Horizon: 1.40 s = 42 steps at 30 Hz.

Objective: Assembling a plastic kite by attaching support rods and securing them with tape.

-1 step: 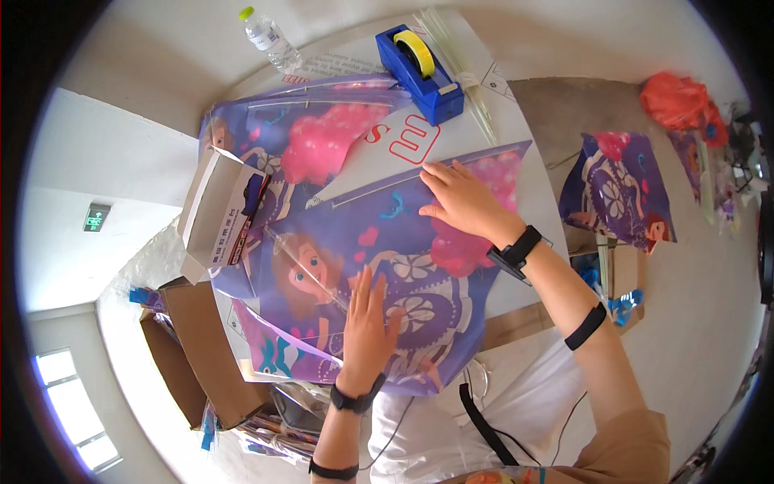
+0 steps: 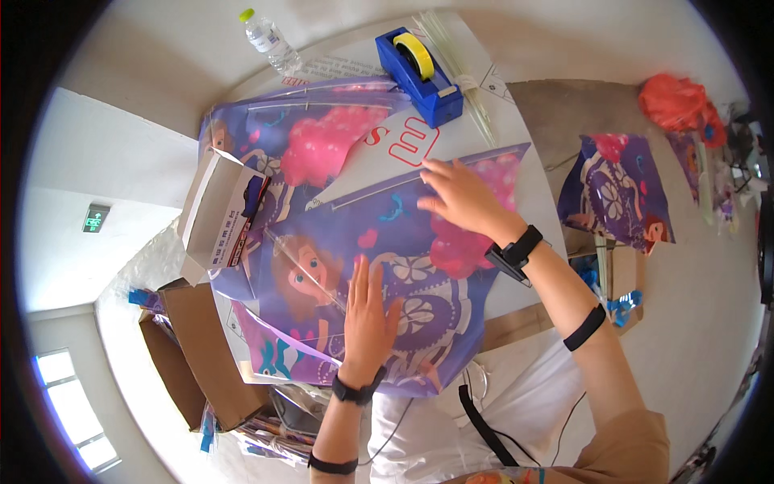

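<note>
As left hand [image 2: 368, 327] (six o'clock) and right hand [image 2: 469, 203] (two) spread empty over the purple sheet [image 2: 415, 270], apparent smoothing next calls for even pressure, contact being unclear.

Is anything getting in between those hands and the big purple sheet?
Nothing visible blocks the left hand or right hand from the sheet. A thin rod reaches the left hand's edge; whether it runs underneath is hidden. The tape dispenser stands beyond the sheet.
</note>
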### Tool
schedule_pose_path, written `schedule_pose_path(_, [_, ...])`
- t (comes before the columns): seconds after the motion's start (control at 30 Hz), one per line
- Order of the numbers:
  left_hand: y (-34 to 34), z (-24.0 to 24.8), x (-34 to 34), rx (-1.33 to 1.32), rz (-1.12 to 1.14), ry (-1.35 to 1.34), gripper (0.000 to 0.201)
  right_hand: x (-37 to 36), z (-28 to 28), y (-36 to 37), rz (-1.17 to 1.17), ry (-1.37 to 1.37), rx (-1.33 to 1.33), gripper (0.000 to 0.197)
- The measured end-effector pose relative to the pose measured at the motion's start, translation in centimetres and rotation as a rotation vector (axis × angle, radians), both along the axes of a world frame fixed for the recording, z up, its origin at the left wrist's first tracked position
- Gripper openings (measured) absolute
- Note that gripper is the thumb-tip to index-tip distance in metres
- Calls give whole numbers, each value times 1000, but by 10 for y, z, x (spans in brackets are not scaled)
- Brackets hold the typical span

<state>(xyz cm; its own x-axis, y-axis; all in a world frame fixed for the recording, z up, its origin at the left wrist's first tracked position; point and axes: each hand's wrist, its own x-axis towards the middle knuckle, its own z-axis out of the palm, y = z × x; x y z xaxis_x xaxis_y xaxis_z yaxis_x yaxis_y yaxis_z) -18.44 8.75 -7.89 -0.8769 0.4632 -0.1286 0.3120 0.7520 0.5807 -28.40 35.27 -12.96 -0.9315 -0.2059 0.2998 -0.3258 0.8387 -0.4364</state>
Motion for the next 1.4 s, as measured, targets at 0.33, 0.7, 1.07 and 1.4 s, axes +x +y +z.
schedule_pose_path(0.33, [70, -68, -73, -179, -8, 357, 76, -143, 51, 75, -607, -433, -628, 30])
schedule_pose_path(0.7, [75, -75, -74, -218, 19, 371, 81, -146, 69, 57, -542, -292, -1135, 22])
schedule_pose_path(1.07, [82, -75, -74, -205, 15, 398, 80, -100, 25, 69, -538, -242, -1041, 26])
schedule_pose_path(1.4, [80, -78, -74, -227, 18, 379, 82, -56, -21, 48, -503, -267, -1336, 20])
